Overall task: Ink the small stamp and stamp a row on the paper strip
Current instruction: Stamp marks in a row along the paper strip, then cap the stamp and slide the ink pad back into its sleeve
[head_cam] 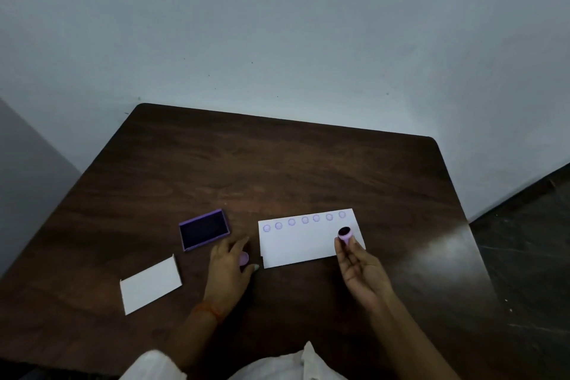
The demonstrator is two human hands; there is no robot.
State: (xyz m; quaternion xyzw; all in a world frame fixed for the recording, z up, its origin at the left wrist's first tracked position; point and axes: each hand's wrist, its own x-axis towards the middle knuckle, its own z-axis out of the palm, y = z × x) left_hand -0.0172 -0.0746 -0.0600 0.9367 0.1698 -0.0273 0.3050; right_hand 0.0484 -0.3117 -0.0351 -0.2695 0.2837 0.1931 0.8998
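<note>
A white paper strip (302, 244) lies on the brown table with a row of several purple round prints along its far edge. My right hand (361, 268) holds the small pink stamp (344, 234) over the strip's right end, its dark inked face turned up and away from the paper. The open purple ink pad (204, 230) sits left of the strip. My left hand (229, 259) rests on the table between pad and strip, fingers curled over a small pink object (244, 258), perhaps the stamp's cap.
A second white paper piece (150, 285) lies at the near left. The dark wooden table (277, 163) stands against a pale wall; its right edge drops to a dark floor (530, 241). A white garment shows at the bottom.
</note>
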